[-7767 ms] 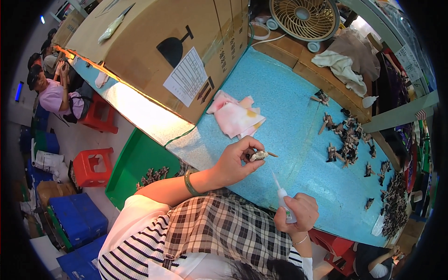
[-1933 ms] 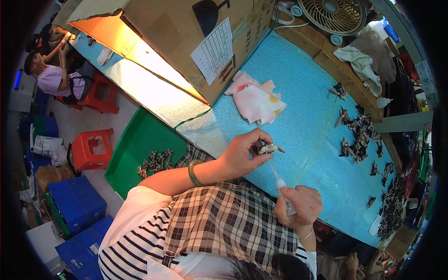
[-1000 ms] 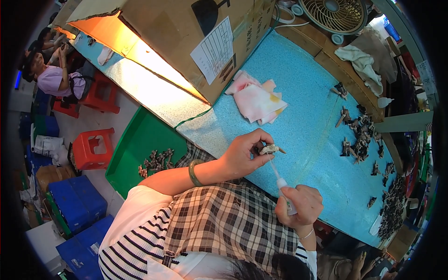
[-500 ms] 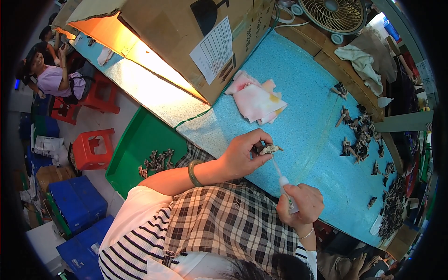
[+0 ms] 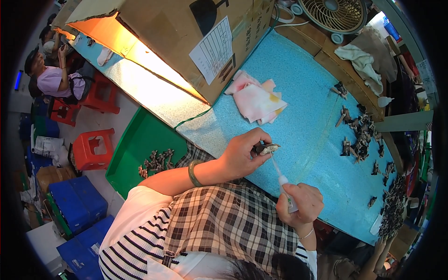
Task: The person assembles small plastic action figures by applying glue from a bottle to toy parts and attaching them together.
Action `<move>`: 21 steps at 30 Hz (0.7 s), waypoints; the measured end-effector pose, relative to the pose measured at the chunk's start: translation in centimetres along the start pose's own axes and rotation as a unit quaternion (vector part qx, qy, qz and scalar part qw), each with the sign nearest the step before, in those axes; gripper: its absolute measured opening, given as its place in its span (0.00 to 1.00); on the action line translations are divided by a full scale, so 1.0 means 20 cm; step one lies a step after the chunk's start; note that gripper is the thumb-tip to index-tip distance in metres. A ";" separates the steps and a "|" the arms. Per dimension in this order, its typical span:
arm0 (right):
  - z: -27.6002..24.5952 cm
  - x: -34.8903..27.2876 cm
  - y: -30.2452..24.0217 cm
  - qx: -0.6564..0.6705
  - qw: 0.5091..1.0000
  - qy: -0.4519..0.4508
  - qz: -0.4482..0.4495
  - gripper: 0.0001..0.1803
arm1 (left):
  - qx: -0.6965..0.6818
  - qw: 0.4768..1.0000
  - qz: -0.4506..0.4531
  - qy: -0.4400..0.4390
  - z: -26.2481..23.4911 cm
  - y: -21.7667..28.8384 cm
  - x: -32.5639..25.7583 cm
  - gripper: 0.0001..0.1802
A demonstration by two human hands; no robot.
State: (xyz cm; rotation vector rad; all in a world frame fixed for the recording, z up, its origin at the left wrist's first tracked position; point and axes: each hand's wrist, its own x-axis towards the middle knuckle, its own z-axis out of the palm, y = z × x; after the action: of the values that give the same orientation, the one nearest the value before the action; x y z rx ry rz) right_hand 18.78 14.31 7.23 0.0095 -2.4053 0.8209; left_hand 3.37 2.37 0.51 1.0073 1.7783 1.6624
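Note:
Between the thumb and fingers of my left hand (image 5: 239, 154) is a small figurine-like piece (image 5: 269, 149), pale on the side that shows and dark near the fingers. My right hand (image 5: 305, 203) is closed around a small white squeeze bottle (image 5: 284, 182) with a long thin nozzle. The nozzle points up at the piece, and its tip is at or very near the piece's lower side; whether they touch I cannot tell. Both hands are above the near edge of the blue table (image 5: 298, 116). My fingers hide part of the piece.
A cardboard box (image 5: 186, 42), lit inside, stands at the back left, with a stained cloth (image 5: 256, 100) beside it. Similar dark pieces (image 5: 359, 133) lie at the right, near a dense pile (image 5: 392, 210). A green tray (image 5: 133, 140) holds more. A fan (image 5: 333, 14) stands at the back.
The piece in my left hand has turned slightly, while the bottle has hardly moved. At the lower right, another person's hands have moved up to the dense pile. A seated person at far left has shifted.

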 end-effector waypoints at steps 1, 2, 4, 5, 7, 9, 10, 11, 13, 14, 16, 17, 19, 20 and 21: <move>0.00 0.00 0.00 -0.002 1.000 -0.005 0.003 0.13 | 0.005 1.000 0.004 0.005 0.00 0.00 0.00 0.14; 0.00 0.00 0.00 -0.005 1.000 -0.010 0.006 0.12 | 0.004 1.000 0.004 0.005 0.00 0.00 0.00 0.14; -0.01 0.00 -0.01 -0.006 1.000 -0.005 0.004 0.12 | 0.006 1.000 -0.003 0.003 0.00 0.00 0.00 0.13; -0.01 0.00 -0.01 -0.007 1.000 -0.001 0.002 0.12 | 0.006 1.000 -0.003 0.002 0.00 -0.01 0.00 0.13; -0.01 0.00 -0.01 -0.007 1.000 0.003 0.003 0.12 | -0.030 0.998 -0.047 -0.015 -0.01 -0.01 0.00 0.14; -0.01 -0.01 0.00 -0.008 1.000 0.008 0.003 0.11 | -0.078 0.994 -0.074 -0.023 -0.01 -0.03 -0.01 0.14; -0.01 -0.01 0.00 -0.008 1.000 0.010 0.009 0.11 | -0.127 0.986 -0.102 -0.032 0.00 -0.04 -0.01 0.14; -0.01 -0.01 0.00 -0.007 1.000 0.012 0.014 0.11 | -0.126 0.986 -0.102 -0.032 0.00 -0.03 -0.01 0.14; -0.01 -0.01 0.00 -0.008 1.000 0.015 0.016 0.11 | -0.159 0.979 -0.116 -0.050 -0.01 -0.03 -0.01 0.15; -0.01 -0.01 0.00 -0.007 1.000 0.017 0.018 0.11 | -0.159 0.979 -0.115 -0.050 -0.01 -0.03 -0.01 0.15; 0.00 0.00 0.02 -0.002 1.000 0.026 0.000 0.15 | -0.160 0.980 -0.105 -0.051 -0.01 -0.04 -0.01 0.15; 0.00 0.01 0.02 0.004 0.999 0.035 -0.019 0.19 | -0.160 0.980 -0.104 -0.052 -0.01 -0.03 -0.01 0.15; 0.00 0.01 0.02 0.003 0.999 0.033 -0.017 0.19 | -0.143 0.982 -0.108 -0.054 -0.01 -0.03 -0.01 0.15; 0.00 0.01 0.02 0.002 0.999 0.031 -0.016 0.20 | -0.142 0.982 -0.108 -0.055 -0.01 -0.03 -0.01 0.15; 0.01 0.01 0.02 0.001 0.999 0.031 -0.016 0.20 | -0.134 0.984 -0.104 -0.056 -0.01 -0.03 -0.01 0.15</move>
State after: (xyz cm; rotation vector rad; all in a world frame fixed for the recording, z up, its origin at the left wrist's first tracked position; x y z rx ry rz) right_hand 18.42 14.64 7.05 0.0231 -2.3389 0.7984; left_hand 3.22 2.07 -0.06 0.7516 1.4826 1.6261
